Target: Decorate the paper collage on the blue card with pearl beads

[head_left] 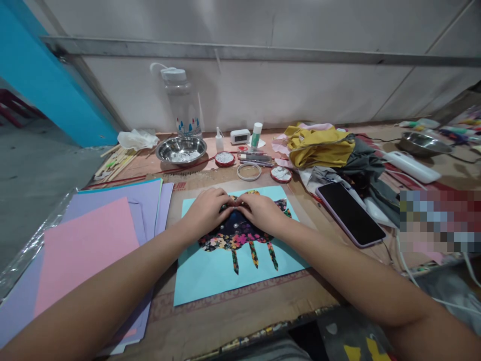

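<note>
Now I see the left hand (208,206) and the right hand (260,210) come together over a dark, flowery cut-out (242,235). It lies on a light blue sheet (203,278). The fingers are bent, but I can't tell if they pinch anything. Pink paper (90,243) is on the left, a phone (351,213) on the right.
</note>
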Motion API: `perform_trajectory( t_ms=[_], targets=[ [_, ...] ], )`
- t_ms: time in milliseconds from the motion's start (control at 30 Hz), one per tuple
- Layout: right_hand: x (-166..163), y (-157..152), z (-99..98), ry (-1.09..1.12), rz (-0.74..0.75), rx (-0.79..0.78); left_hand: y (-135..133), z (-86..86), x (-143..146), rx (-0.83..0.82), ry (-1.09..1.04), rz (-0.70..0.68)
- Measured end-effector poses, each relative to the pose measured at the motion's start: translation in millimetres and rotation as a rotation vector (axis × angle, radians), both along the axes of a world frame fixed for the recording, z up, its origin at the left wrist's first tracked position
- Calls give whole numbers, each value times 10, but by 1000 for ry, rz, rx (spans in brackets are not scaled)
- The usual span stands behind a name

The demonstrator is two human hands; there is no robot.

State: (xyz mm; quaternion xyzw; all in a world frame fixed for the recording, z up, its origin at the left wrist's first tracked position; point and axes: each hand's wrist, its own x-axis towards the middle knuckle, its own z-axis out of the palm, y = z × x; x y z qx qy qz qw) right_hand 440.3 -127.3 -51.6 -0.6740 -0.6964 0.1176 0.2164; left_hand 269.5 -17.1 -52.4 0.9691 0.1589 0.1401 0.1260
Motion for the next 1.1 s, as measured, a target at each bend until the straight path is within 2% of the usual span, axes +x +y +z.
perform_trajectory(
  t_ms=[167, 300, 500, 767, 1100],
  targets=[
    [57, -16, 29, 131, -45, 19, 78, -26, -67, -54, -28, -72],
    [113, -30, 77, 197, -88, 14, 63, -5, -70, -57, -47, -49],
    [124, -31, 45, 194, 44, 56, 12, -2, -5, -10, -29, -27],
    [97, -70, 106, -23, 71, 24, 3, -14, 11, -1, -19, 6],
    [163, -142, 221, -211, 177, -39, 34, -64, -10, 134, -6, -124]
  ],
)
